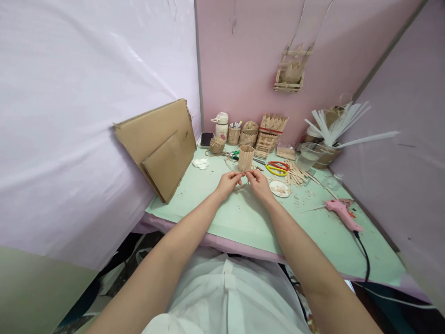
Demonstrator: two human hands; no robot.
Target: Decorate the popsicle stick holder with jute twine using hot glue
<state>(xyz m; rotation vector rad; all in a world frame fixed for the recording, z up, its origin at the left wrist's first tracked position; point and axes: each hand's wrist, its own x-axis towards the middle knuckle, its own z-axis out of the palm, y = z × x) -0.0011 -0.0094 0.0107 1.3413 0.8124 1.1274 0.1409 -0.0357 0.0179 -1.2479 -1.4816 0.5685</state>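
Observation:
My left hand (228, 183) and my right hand (257, 183) meet over the middle of the table, fingertips almost touching. Both are closed in a pinch on a thin piece of twine (239, 188), part of which loops below the fingers. Just behind the fingertips stands a round cup made of wooden craft sticks (246, 157), upright on the table. Whether the twine touches the cup's base is hidden by my fingers. A ball of twine (217, 145) lies farther back on the left, with loose strands near the cup.
Scissors with red and yellow handles (277, 169), loose craft sticks (295, 174) and a small white dish (280, 189) lie to the right. A pink glue gun (343, 215) rests at the right edge, its cord hanging down. Cardboard sheets (167, 144) lean on the left.

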